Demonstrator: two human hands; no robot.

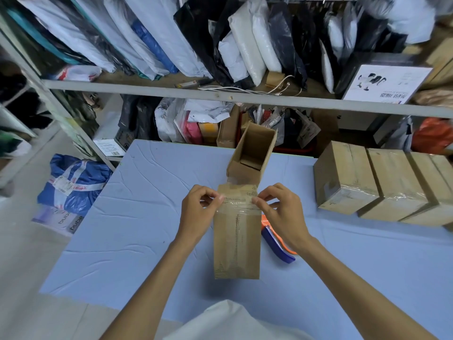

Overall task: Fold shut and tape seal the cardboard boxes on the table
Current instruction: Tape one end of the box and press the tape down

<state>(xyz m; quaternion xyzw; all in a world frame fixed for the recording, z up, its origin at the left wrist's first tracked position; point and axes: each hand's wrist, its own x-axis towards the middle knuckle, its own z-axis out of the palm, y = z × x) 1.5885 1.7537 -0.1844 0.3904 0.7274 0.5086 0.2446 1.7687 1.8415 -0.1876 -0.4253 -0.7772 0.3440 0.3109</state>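
Observation:
A closed brown cardboard box (pixel 236 244) lies lengthwise on the blue table (pixel 137 231) in front of me. A strip of clear tape (pixel 237 206) stretches across its far end. My left hand (pixel 199 212) pinches the tape's left end and my right hand (pixel 282 212) pinches its right end, both at the box's far corners. Just beyond stands an open cardboard box (pixel 252 155), its flaps up and its inside showing. An orange and blue tape dispenser (pixel 277 244) lies on the table right of the closed box, partly under my right wrist.
A row of taped cardboard boxes (pixel 382 185) sits at the table's right. Behind the table a metal shelf (pixel 220 94) holds plastic bags and parcels. A blue sack (pixel 73 182) lies on the floor to the left.

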